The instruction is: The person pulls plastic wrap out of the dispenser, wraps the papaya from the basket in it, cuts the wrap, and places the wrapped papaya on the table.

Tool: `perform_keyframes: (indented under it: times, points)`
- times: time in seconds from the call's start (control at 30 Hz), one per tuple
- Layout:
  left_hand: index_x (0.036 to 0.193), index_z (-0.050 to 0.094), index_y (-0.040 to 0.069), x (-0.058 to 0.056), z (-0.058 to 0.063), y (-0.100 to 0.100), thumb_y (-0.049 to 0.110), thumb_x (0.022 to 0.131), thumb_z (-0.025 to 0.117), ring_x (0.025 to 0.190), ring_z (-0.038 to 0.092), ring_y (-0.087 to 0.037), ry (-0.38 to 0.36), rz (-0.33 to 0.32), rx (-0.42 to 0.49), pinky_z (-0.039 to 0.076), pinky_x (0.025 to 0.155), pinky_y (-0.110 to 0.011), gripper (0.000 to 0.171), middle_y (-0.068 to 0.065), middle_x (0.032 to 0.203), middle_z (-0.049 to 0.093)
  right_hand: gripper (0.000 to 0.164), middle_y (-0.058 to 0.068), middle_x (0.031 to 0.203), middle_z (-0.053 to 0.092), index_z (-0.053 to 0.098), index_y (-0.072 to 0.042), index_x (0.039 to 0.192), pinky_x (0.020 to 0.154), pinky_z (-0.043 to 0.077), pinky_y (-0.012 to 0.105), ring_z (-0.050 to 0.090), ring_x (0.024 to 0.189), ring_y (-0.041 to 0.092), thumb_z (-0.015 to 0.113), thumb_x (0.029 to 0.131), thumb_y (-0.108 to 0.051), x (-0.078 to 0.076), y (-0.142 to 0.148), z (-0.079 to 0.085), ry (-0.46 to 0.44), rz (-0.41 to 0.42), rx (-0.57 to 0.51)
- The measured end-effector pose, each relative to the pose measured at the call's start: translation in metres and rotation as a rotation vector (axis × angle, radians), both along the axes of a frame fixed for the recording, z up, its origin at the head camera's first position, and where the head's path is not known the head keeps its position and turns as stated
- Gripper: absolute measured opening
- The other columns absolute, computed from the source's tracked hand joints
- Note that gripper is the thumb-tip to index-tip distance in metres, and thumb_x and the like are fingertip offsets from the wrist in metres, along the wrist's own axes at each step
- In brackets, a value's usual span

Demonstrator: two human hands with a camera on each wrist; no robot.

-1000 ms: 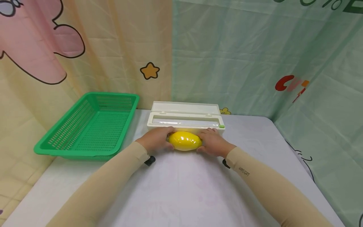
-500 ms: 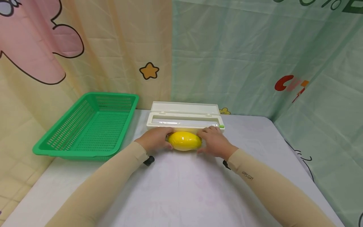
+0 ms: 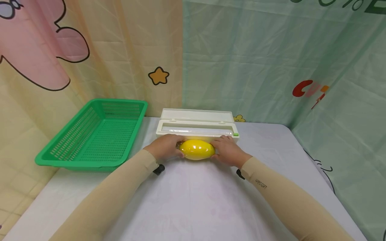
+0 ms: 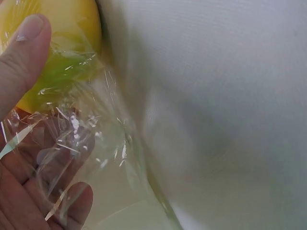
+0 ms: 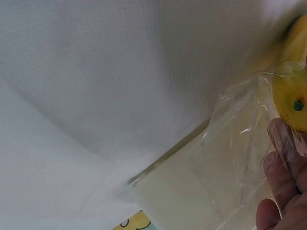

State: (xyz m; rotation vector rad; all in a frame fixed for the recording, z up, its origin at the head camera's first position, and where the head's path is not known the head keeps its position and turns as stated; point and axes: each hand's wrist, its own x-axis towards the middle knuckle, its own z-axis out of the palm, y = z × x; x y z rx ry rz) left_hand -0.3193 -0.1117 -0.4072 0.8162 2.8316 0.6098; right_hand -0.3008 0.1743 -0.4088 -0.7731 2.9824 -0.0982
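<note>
A glossy yellow mango-shaped fruit (image 3: 197, 149), wrapped in clear cling film (image 4: 72, 134), lies crosswise between the two hands. The left hand (image 3: 166, 147) holds its left end; in the left wrist view the thumb presses on the yellow skin beside a green patch, and loose film crumples over the fingers. At the other end the right hand (image 3: 227, 150) grips the fruit, its fingertips close by a small dark green stem spot in the right wrist view. Film (image 5: 235, 129) spreads out from that end too. Right behind the fruit stands a white cling film dispenser (image 3: 197, 136), lid up.
On the left of the white-covered table (image 3: 193, 207) sits a green perforated basket (image 3: 131, 147). The dispenser's raised lid (image 3: 196, 115) is near the back curtain (image 3: 241, 67), and a green slider (image 3: 236, 134) shows at its right end.
The right hand's thumb and fingers loosened slightly from the fruit's end half a second ago and are close against it again now. Fruit, dispenser and basket stay in place.
</note>
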Motion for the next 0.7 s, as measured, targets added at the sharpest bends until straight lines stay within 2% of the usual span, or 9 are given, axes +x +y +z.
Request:
perform_keyframes:
  times: [0.13, 0.33, 0.53, 0.7]
  points:
    - [0.132, 0.069, 0.026, 0.0012, 0.0018, -0.0007, 0.034, 0.086, 0.089, 0.106, 0.062, -0.017, -0.006, 0.006, -0.004, 0.05, 0.104, -0.039, 0.051, 0.011, 0.114, 0.07, 0.057, 0.005, 0.144, 0.065, 0.063, -0.01, 0.14, 0.114, 0.035, 0.052, 0.053, 0.129, 0.028, 0.081, 0.094, -0.038, 0.0005, 0.0003, 0.0013, 0.0, 0.009, 0.002]
    - [0.143, 0.066, 0.026, 0.0055, 0.0055, -0.0013, 0.037, 0.085, 0.088, 0.117, 0.065, -0.018, 0.024, 0.017, -0.045, 0.05, 0.109, -0.041, 0.062, 0.008, 0.124, 0.073, 0.055, 0.006, 0.143, 0.064, 0.062, -0.01, 0.139, 0.116, 0.035, 0.054, 0.053, 0.129, 0.029, 0.079, 0.095, -0.038, 0.002, 0.0, 0.0005, 0.002, 0.013, 0.014]
    - [0.139, 0.067, 0.031, 0.0086, 0.0062, -0.0007, 0.04, 0.085, 0.088, 0.102, 0.065, -0.016, 0.091, 0.0, -0.088, 0.053, 0.098, -0.039, 0.059, 0.012, 0.11, 0.073, 0.054, 0.007, 0.143, 0.064, 0.061, -0.011, 0.139, 0.117, 0.034, 0.057, 0.053, 0.131, 0.03, 0.079, 0.095, -0.037, 0.0026, 0.0005, -0.0002, 0.014, 0.007, 0.014]
    - [0.143, 0.065, 0.027, 0.008, 0.0058, -0.0003, 0.039, 0.083, 0.09, 0.104, 0.065, -0.015, 0.098, -0.004, -0.084, 0.054, 0.099, -0.039, 0.066, 0.009, 0.114, 0.073, 0.055, 0.007, 0.143, 0.065, 0.061, -0.01, 0.14, 0.114, 0.036, 0.054, 0.054, 0.13, 0.03, 0.079, 0.095, -0.037, 0.0032, 0.0003, 0.0002, 0.013, 0.0, 0.01]
